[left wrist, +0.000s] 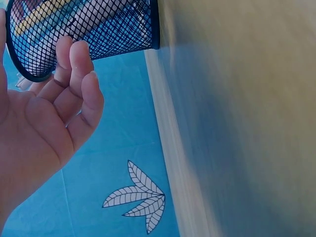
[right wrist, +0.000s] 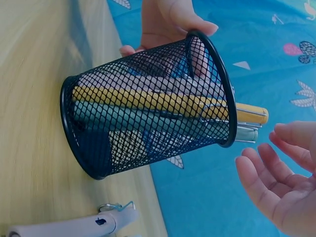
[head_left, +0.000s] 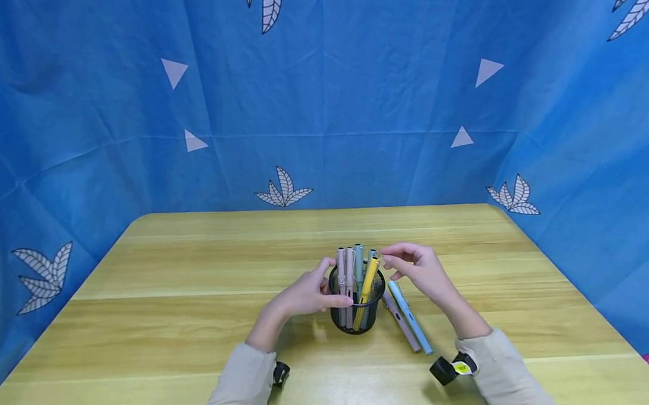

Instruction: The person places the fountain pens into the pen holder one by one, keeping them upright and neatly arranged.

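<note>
A black mesh pen holder (head_left: 372, 314) stands upright on the table, with several capped pens in it. Two pale pink pens (head_left: 350, 273), green pens (head_left: 358, 267) and a yellow pen (head_left: 368, 281) rise above its rim. My left hand (head_left: 306, 292) holds the holder from the left, thumb across the near rim and fingers at its far side. Beside the pen tops, my right hand (head_left: 420, 270) hovers with loosely bent fingers; the right wrist view shows nothing between them.
Right of the holder, a light blue pen (head_left: 411, 318) and a mauve pen (head_left: 402, 325) lie side by side on the wooden table (head_left: 200, 326). A blue patterned cloth (head_left: 321, 95) hangs behind the table's far edge and along both sides.
</note>
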Motion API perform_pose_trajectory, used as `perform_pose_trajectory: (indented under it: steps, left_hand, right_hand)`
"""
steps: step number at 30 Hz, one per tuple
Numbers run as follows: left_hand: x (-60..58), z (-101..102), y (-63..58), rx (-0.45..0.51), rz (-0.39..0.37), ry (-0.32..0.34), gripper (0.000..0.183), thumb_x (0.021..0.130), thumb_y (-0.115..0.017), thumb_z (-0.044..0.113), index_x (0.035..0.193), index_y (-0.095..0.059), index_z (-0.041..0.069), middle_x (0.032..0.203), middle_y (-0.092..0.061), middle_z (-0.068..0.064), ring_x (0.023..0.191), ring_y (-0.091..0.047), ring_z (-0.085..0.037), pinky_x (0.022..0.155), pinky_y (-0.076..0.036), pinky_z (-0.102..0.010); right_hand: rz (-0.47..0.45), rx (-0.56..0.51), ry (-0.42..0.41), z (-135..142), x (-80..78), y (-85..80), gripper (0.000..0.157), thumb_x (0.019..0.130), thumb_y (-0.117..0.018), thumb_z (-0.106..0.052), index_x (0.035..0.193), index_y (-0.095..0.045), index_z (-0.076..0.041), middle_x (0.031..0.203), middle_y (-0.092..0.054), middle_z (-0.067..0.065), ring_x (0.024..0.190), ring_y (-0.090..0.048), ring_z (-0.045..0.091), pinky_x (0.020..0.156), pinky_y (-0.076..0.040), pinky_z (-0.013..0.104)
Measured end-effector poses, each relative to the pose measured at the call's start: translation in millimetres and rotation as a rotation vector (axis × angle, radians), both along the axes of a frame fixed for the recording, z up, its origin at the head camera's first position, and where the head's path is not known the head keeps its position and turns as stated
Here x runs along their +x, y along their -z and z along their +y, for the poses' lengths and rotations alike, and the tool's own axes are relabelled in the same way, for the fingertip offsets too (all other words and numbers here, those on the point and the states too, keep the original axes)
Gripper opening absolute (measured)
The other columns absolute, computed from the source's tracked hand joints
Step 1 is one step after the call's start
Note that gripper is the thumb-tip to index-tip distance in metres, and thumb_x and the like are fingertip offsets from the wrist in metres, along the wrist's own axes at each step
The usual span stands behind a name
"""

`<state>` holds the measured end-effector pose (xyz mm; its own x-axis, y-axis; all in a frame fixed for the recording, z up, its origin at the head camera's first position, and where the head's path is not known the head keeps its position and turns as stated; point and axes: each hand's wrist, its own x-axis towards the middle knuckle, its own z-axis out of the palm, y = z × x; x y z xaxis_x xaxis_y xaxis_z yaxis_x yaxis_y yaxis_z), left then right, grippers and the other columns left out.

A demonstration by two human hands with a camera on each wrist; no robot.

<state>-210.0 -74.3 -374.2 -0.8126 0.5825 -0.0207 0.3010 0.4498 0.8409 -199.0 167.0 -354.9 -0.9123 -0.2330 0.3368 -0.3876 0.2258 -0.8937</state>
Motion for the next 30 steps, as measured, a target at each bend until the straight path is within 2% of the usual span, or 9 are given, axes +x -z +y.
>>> perform_pose_trajectory:
  steps: [8,14,25,30]
  left_hand:
    - [-0.8,0,1.3,0.009,-0.004,0.007,0.076,0.076,-0.069,0.038,0.133,-0.026,0.012,0.063,-0.052,-0.007,0.061,-0.054,-0.033,0.054,-0.045,-0.033]
    - [-0.8,-1,1.0,0.010,-0.004,0.011,0.078,0.076,-0.069,0.038,0.134,-0.024,0.011,0.063,-0.051,-0.007,0.062,-0.055,-0.033,0.055,-0.046,-0.033]
    - [-0.4,0,-0.6,0.009,-0.009,0.009,0.074,0.076,-0.070,0.036,0.131,-0.027,0.012,0.064,-0.053,-0.007,0.062,-0.055,-0.033,0.056,-0.046,-0.034]
    - [-0.5,0,-1.2,0.009,-0.020,0.007,0.075,0.076,-0.070,0.036,0.132,-0.026,0.013,0.064,-0.053,-0.008,0.063,-0.055,-0.033,0.059,-0.047,-0.038]
  right_hand:
    - [-0.013,0.017,0.004,3,0.0,1.6,0.021,0.088,-0.055,-0.004,0.102,-0.059,0.011,0.096,-0.059,0.023,0.076,-0.059,0.018,0.061,-0.051,0.038]
    - [-0.020,0.022,-0.004,6,-0.8,3.8,0.021,0.088,-0.054,-0.003,0.103,-0.058,0.011,0.096,-0.059,0.023,0.077,-0.059,0.021,0.061,-0.050,0.042]
    - [-0.037,-0.002,-0.029,10,-1.9,7.8,0.021,0.086,-0.053,0.003,0.102,-0.055,0.016,0.093,-0.059,0.026,0.074,-0.059,0.014,0.058,-0.051,0.033]
    - [-0.056,-0.001,-0.037,12,-2.1,8.8,0.022,0.086,-0.054,0.003,0.102,-0.054,0.017,0.092,-0.057,0.029,0.074,-0.059,0.013,0.058,-0.051,0.033]
